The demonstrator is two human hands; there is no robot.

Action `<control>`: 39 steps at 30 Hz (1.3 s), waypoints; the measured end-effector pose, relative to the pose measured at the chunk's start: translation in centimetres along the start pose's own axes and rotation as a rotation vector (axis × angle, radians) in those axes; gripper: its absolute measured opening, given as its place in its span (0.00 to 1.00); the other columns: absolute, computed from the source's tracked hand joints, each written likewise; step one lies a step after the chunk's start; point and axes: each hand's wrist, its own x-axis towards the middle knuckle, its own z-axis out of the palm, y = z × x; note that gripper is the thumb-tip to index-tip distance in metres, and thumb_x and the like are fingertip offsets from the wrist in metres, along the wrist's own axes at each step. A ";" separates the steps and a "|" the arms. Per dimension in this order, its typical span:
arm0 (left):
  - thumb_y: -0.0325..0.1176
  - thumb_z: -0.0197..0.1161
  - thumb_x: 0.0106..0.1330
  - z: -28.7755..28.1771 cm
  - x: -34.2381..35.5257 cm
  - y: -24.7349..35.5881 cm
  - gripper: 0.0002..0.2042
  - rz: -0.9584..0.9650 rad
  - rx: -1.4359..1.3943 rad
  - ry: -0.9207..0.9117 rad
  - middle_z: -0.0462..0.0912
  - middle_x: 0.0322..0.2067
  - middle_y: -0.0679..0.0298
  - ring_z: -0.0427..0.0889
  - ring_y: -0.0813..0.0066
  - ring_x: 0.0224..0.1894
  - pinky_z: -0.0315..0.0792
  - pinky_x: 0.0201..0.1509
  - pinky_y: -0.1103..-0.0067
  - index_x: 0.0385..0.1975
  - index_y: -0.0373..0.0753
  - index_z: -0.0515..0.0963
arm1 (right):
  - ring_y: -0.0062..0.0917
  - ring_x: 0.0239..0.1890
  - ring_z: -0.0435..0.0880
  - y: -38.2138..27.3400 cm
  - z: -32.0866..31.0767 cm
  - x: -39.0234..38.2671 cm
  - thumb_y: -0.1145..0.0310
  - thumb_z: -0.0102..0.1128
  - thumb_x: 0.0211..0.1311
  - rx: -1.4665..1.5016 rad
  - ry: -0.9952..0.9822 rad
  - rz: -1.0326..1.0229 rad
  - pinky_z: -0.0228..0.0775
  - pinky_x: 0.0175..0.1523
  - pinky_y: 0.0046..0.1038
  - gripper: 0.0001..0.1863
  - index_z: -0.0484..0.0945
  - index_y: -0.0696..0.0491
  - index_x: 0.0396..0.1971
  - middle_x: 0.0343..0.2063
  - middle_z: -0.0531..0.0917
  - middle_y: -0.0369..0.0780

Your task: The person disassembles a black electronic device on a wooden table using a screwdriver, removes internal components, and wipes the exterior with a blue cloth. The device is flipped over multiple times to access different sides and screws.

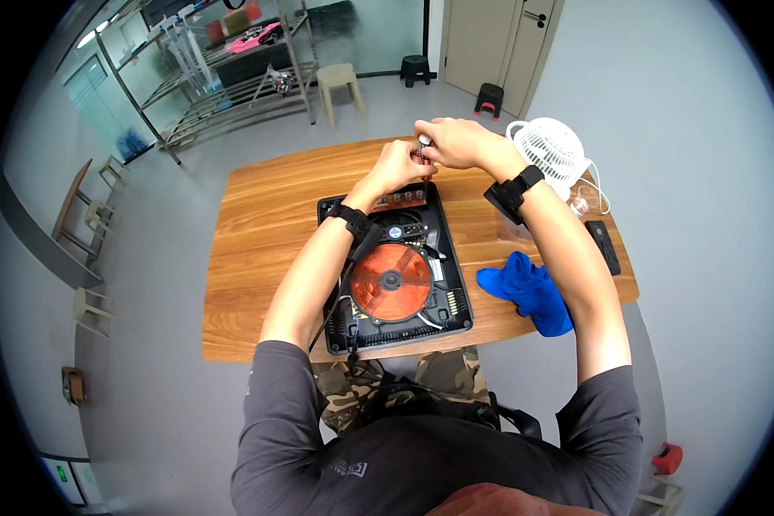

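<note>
At the back edge of the wooden table (pixel 258 224), my left hand (pixel 397 166) and my right hand (pixel 451 140) meet, fingers closed on a small silver-and-red object (pixel 424 148), partly hidden by them. Just below them lies an open black appliance base (pixel 454 312), like an induction cooker with its top off, showing a round copper coil (pixel 391 301), circuit boards, wires and a strip of small components (pixel 402 199) along its far end. A black cord runs along its left side, under my left forearm.
A white fan (pixel 549 146), a black panel (pixel 605 245) and a blue cloth (pixel 525 284) sit at the table's right. Beyond are a metal rack (pixel 224 99), a beige stool (pixel 338 79), black stools (pixel 415 67) and a door (pixel 482 47).
</note>
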 end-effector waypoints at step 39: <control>0.38 0.77 0.54 0.8 -2.1 0.6 0.15 -0.008 0.067 0.068 0.90 0.32 0.61 0.86 0.79 0.38 0.78 0.46 0.77 0.34 0.34 0.84 | 0.49 0.45 0.87 -0.9 1.6 -0.3 0.55 0.59 0.69 0.119 -0.085 -0.008 0.79 0.50 0.46 0.21 0.83 0.59 0.46 0.39 0.87 0.55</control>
